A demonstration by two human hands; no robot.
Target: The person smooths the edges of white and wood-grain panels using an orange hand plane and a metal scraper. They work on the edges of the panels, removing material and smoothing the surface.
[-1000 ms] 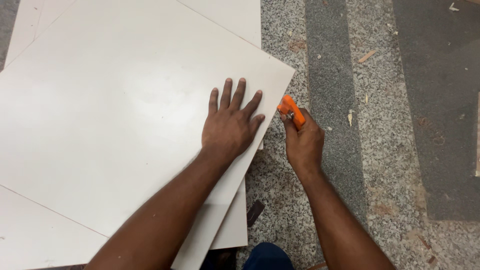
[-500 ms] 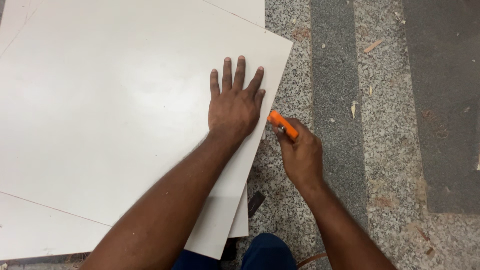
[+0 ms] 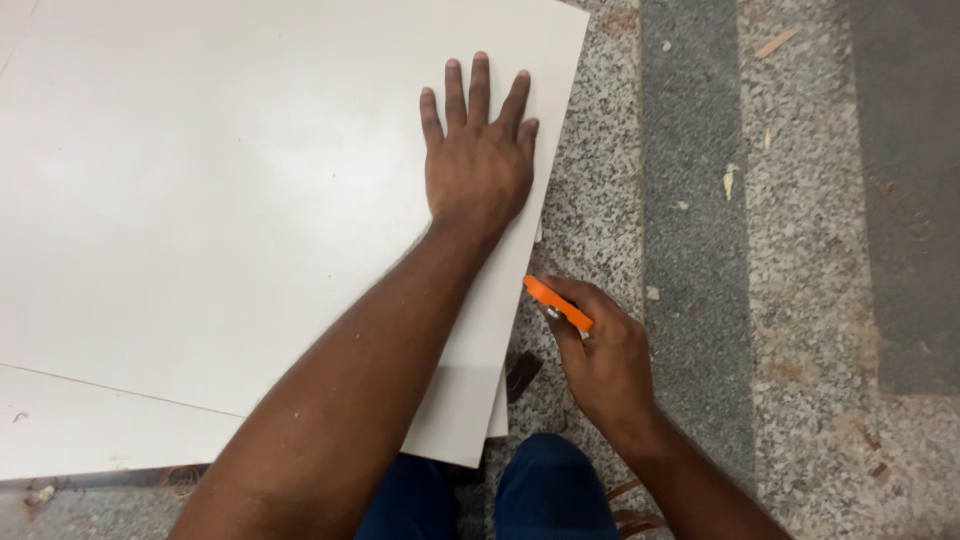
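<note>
**Flat palm steadies the board while a cutter works its edge**

While the white board [image 3: 250, 200] lies on the speckled floor [image 3: 800, 250], the left hand [image 3: 478, 165] presses flat on it, fingers spread, seemingly for steadiness. Beside the board's right edge, the right hand [image 3: 605, 360] is closed around an orange cutter [image 3: 557, 303].

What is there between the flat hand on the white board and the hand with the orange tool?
In the head view, only bare white board edge separates left hand from right hand gripping the orange tool.
</note>
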